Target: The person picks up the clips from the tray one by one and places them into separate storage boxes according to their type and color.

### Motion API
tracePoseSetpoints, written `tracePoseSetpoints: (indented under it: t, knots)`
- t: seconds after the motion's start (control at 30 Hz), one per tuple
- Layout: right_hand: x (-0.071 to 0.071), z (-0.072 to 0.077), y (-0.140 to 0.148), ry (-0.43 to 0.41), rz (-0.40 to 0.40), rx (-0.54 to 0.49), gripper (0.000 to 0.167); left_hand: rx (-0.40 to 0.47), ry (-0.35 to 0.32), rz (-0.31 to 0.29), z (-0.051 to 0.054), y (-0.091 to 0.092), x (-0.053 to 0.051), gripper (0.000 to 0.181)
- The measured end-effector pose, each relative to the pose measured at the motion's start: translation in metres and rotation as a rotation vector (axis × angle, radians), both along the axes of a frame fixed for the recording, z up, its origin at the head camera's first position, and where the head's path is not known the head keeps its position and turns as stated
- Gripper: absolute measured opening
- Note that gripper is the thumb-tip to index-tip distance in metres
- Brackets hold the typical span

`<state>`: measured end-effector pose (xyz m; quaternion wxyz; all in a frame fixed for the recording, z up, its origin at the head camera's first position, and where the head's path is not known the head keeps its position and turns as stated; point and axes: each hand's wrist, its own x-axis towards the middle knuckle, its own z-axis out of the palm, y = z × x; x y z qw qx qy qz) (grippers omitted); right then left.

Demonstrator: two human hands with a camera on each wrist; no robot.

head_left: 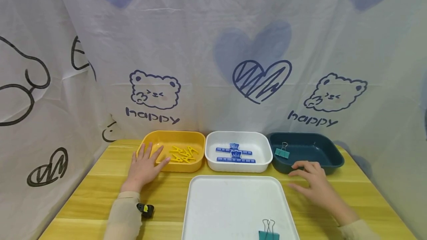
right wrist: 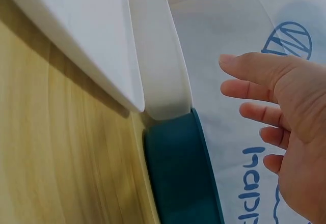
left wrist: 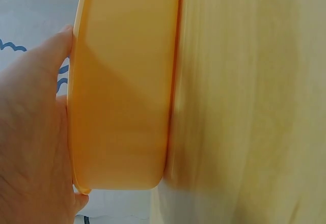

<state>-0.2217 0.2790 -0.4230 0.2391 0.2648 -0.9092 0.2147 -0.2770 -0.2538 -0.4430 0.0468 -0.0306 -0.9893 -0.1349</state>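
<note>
My left hand (head_left: 144, 167) lies over the left end of the yellow bin (head_left: 150, 138), fingers spread. In the left wrist view it is at the rim of that bin (left wrist: 122, 107). Several yellow clothespins (head_left: 181, 155) lie in the bin, beside the hand. My right hand (head_left: 311, 182) hovers near the front edge of the dark teal bin (head_left: 320, 153), fingers slightly bent with nothing between them. A teal binder clip (head_left: 282, 152) sits at that bin's left end. Another teal binder clip (head_left: 268, 235) lies on the white tray (head_left: 230, 203), cut off by the frame.
Between the coloured bins stands a white bin (head_left: 213, 162) with two blue ruler-shaped clips (head_left: 236, 160). All three bins stand in a row before a printed cloth (head_left: 207, 95). A small black object (head_left: 146, 210) is beside the left forearm on the wooden table (head_left: 90, 199).
</note>
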Motion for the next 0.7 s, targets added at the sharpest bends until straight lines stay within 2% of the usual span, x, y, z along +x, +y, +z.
tracePoseSetpoints:
  t: [0.1,0.3,0.47,0.6,0.7]
  knots:
    - [0.001,-0.001,-0.003,-0.013,0.024,0.005,0.027,-0.002,-0.004,0.0,-0.001,0.0,0.001,0.079]
    - [0.004,-0.003,-0.012,-0.111,0.051,-0.002,0.024,-0.006,0.0,-0.008,0.0,0.002,0.001,0.078]
    - [0.007,-0.006,-0.019,-0.18,0.076,0.041,0.022,-0.007,-0.008,-0.004,0.001,0.001,0.001,0.079]
    - [0.008,-0.009,-0.021,-0.273,0.143,0.089,0.019,-0.008,-0.01,-0.001,-0.001,0.001,0.0,0.08]
    - [0.009,-0.008,-0.021,-0.383,0.192,0.13,0.019,-0.007,-0.012,0.004,-0.002,0.001,-0.001,0.08]
